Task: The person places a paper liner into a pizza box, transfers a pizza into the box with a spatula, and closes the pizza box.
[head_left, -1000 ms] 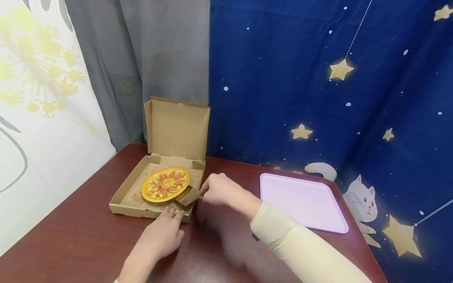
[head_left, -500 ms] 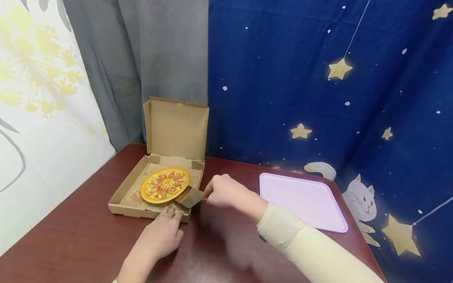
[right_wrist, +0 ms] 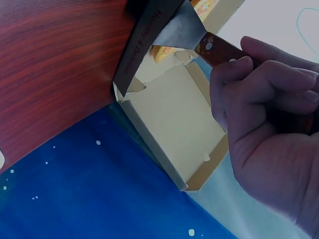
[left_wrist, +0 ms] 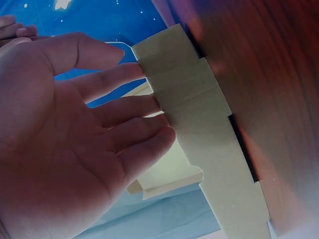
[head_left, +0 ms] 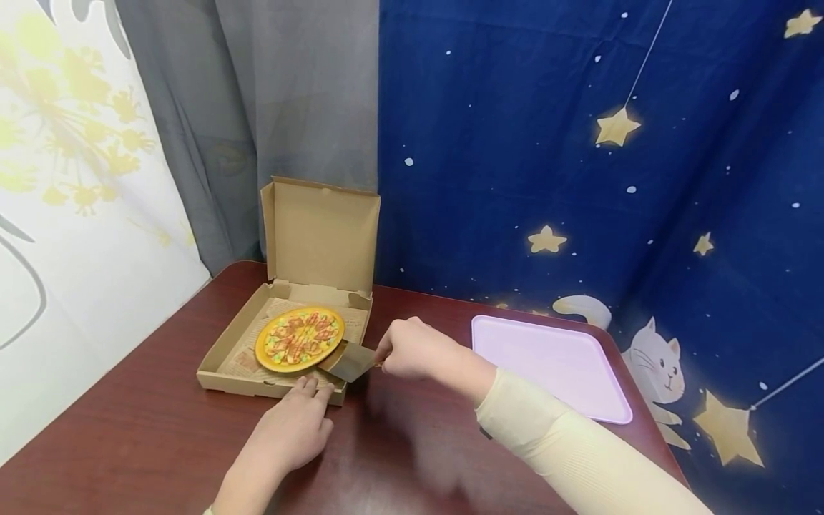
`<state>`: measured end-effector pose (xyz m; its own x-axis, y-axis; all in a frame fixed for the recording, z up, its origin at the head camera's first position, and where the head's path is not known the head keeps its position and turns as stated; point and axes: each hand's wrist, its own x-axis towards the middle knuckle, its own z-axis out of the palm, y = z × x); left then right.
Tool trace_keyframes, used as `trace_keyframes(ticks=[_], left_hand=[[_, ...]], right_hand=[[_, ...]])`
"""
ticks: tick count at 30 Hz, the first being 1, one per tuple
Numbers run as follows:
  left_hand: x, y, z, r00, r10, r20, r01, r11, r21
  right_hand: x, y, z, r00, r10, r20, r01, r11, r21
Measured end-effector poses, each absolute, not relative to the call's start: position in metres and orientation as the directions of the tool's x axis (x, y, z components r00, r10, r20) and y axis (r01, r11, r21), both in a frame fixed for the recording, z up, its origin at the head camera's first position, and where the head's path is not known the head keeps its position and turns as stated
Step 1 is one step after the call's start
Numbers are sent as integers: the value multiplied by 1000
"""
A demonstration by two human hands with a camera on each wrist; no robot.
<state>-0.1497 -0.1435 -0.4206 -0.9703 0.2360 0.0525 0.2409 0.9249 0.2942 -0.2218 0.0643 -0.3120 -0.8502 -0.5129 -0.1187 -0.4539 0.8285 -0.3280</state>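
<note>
A round pizza (head_left: 301,339) with a yellow rim lies inside a cardboard pizza box (head_left: 234,384), whose lid (head_left: 325,236) stands up at the back. My right hand (head_left: 413,349) grips a spatula (right_wrist: 219,51) by its brown riveted handle. The metal blade (head_left: 354,363) reaches over the box's right wall to the pizza's near-right edge; whether its tip is under the pizza cannot be told. My left hand (head_left: 295,425) rests straight fingers on the box's front wall. In the left wrist view, those fingertips touch the top of the cardboard wall (left_wrist: 184,104).
A pale lilac tray (head_left: 547,368) sits on the right of the dark red-brown table (head_left: 135,422). Printed paper (head_left: 352,317) lines the box. Behind the table hang a grey curtain (head_left: 315,93) and a blue starry curtain (head_left: 489,143).
My right hand has shifted a little to the right with the spatula, so more of the blade shows. The left hand stays on the box front, and the pizza has hardly moved.
</note>
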Motion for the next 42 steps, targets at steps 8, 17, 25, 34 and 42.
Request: trace_keyframes(ticks=[8, 17, 25, 34, 42], left_hand=[[-150, -143, -420, -970, 238, 47, 241, 924, 296], [-151, -144, -421, -970, 239, 36, 239, 923, 303], [-152, -144, -422, -971, 236, 43, 238, 924, 298], [-153, -144, -422, -971, 237, 34, 236, 923, 303], [-152, -144, -422, -972, 233, 34, 232, 926, 298]], right_hand=[[-218, 69, -310, -852, -508, -126, -451, 834, -318], [-216, 72, -307, -854, -502, -135, -448, 843, -297], [-213, 73, -307, -856, -501, -127, -453, 845, -285], [-210, 76, -307, -856, -502, -121, -454, 844, -286], [-211, 80, -305, -852, -506, -132, -457, 843, -283]])
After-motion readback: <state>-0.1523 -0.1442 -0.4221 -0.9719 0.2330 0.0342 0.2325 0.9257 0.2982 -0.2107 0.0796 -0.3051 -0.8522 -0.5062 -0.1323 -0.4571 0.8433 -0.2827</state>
